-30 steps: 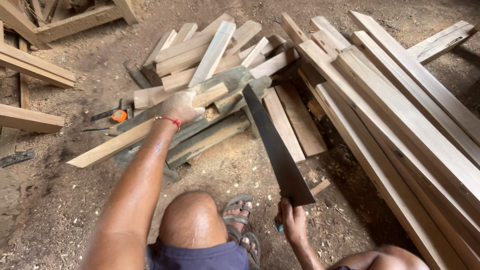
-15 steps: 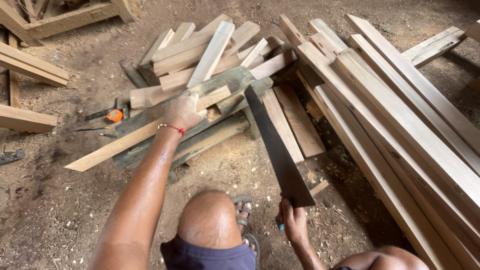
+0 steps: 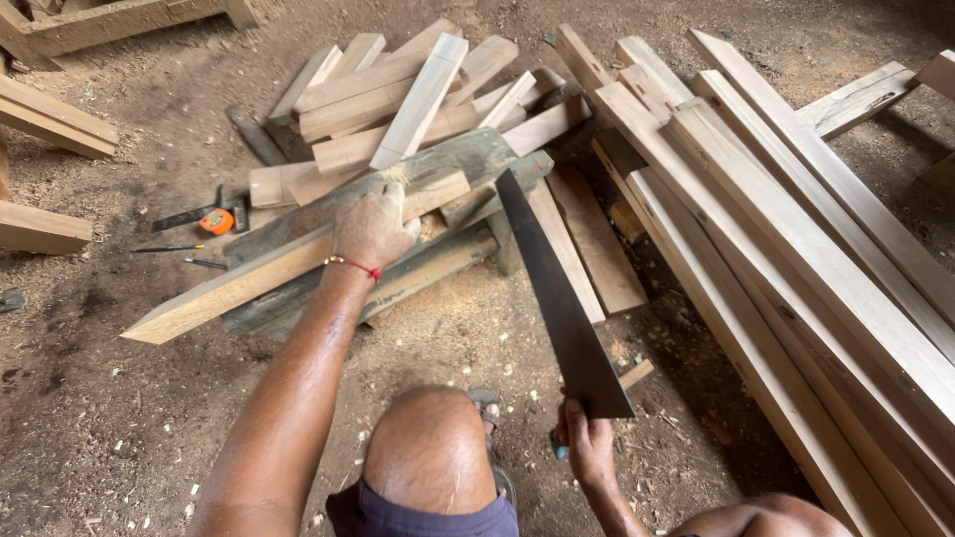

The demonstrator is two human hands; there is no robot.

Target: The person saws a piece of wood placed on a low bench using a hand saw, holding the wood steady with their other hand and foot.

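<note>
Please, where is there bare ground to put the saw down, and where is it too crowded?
Bare dirt lies left of the left hand, between the long plank and the beam. Sawdust ground is free between the plank and the knee. The short offcuts and long boards are crowded. The right hand holds the saw.

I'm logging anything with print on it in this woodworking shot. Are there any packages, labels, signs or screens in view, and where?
None: no package, label, sign or screen shows.
Nearest candidate: the tape measure, a small round orange and black case on the dirt floor left of the planks; any marking is too small to tell.
</note>
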